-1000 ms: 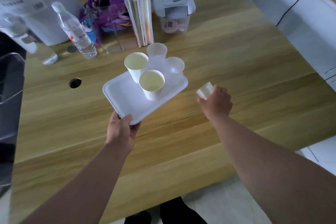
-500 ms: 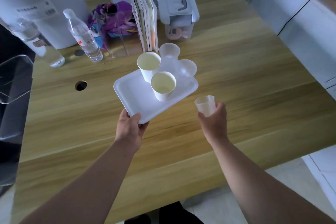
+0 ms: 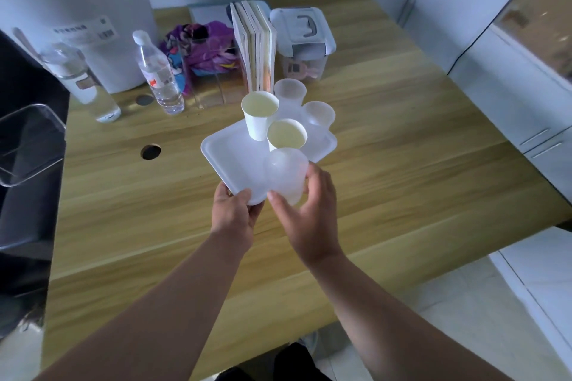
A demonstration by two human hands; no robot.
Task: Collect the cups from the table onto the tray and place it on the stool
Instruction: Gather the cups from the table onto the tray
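Held the white tray (image 3: 229, 158) above the counter (image 3: 402, 139) by its near corner only, left hand (image 3: 236, 213) clamped on the rim. Right hand (image 3: 306, 213) closed its grip around a translucent cup (image 3: 286, 175) at the tray's near edge, just beside two paper cups (image 3: 286, 136) and two clear ones behind. Risked, in judgement, tipping the one-handed tray or knocking the crowded neighbours when setting down. Saw no stool.

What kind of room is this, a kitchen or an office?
Probably an office or break room rather than a kitchen: a wooden desk with a cable hole, upright books, water bottles, and disposable cups on a white tray.
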